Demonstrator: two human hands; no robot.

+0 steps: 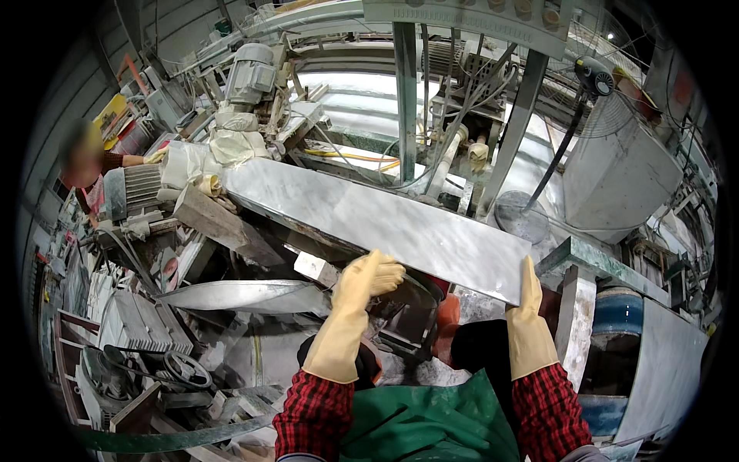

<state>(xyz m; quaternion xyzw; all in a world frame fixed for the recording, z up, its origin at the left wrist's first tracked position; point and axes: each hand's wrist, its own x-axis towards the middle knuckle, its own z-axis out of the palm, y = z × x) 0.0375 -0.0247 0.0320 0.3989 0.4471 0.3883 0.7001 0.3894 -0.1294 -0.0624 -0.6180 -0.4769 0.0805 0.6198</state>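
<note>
A long white-grey marble slab (385, 219) lies flat in front of me, running from the wrapped machine parts at the far left to the near right. My right hand (530, 296), in a cream rubber glove, rests against the slab's right end at its near corner. Its fingers are straight and point away from me; the thumb is not clearly visible. At the slab's near long edge is my left hand (367, 281), gloved alike. Its fingers stretch to the right, just below the edge; whether they touch the stone I cannot tell.
A co-worker's gloved hand (157, 155) reaches toward the machine at far left. A stone block (223, 227) and a curved metal sheet (246, 296) lie left of me. A green-topped frame (604, 268) and blue roller (617, 312) stand right. Behind the slab rises a metal post (406, 100).
</note>
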